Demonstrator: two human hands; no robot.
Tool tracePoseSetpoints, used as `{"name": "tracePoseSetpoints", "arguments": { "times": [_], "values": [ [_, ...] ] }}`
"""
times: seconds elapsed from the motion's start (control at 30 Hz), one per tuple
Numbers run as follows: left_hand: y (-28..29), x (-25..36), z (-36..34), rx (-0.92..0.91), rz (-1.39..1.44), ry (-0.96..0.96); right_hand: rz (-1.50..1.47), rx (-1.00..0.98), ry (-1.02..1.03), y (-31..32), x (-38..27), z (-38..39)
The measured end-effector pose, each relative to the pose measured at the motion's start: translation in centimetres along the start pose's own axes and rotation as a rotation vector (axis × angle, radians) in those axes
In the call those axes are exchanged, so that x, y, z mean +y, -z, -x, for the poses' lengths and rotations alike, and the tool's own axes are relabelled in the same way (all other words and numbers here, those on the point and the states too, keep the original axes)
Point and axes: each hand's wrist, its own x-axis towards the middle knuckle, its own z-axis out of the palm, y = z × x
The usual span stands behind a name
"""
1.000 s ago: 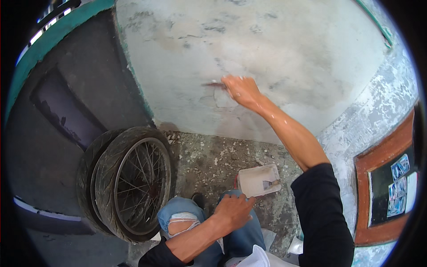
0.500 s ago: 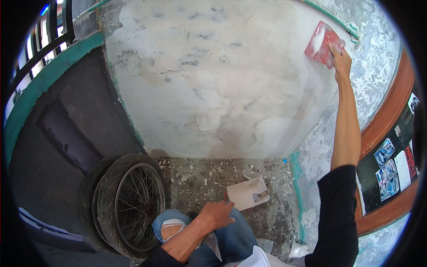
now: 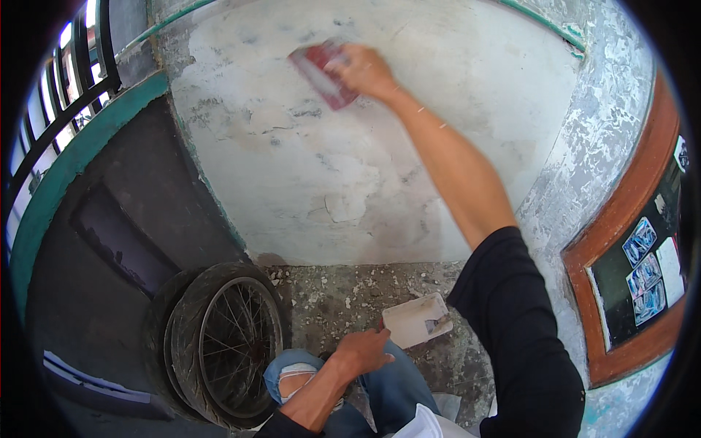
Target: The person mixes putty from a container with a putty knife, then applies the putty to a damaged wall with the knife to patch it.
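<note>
My right hand (image 3: 365, 71) grips a red plastering float (image 3: 328, 73) smeared with white putty. The arm reaches up and forward, and the float is against the upper middle of the patchy whitish wall (image 3: 453, 139); motion blurs both hand and float. My left hand (image 3: 361, 352) lies over my bent knee in torn jeans, fingers loosely stretched, with nothing visible in it. Just beyond its fingertips is a whitish rectangular tub (image 3: 409, 321) on the floor, with a grey patch inside and a small red bit at its left edge.
Two spoked wheels with tyres (image 3: 191, 343) lean by the dark left wall (image 3: 139, 168). Pale crumbs litter the floor (image 3: 328, 288) below the wall. On the right stand a mottled grey wall (image 3: 606, 87) and a brown wooden frame (image 3: 584, 263). Black bars (image 3: 106, 44) rise at upper left.
My right hand has swept the float from the wall's upper right across to the left, the arm following. My left hand stays on the knee. The view has shifted slightly.
</note>
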Motion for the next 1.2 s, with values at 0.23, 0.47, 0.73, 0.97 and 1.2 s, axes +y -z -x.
{"name": "tracePoseSetpoints", "arguments": {
  "times": [0.23,0.47,0.73,0.97,1.2],
  "values": [
    [0.3,-2.0,-0.2,-0.005,-0.001,0.069,-0.234,0.159,-0.220,18.4,12.1,-1.0],
    [0.9,-0.2,-0.8,-0.016,-0.024,0.002,0.152,0.567,-0.464,37.3,25.4,9.6],
    [0.8,-1.0,-0.5,-0.010,-0.024,0.001,0.777,0.601,-0.636,35.4,25.9,7.8],
    [0.9,-0.8,-0.4,-0.005,-0.006,0.017,0.601,0.534,0.004,19.6,16.0,1.6],
    [1.0,0.0,0.1,-0.008,-0.008,0.023,0.559,0.626,0.232,20.6,12.3,6.9]
  ]
}}
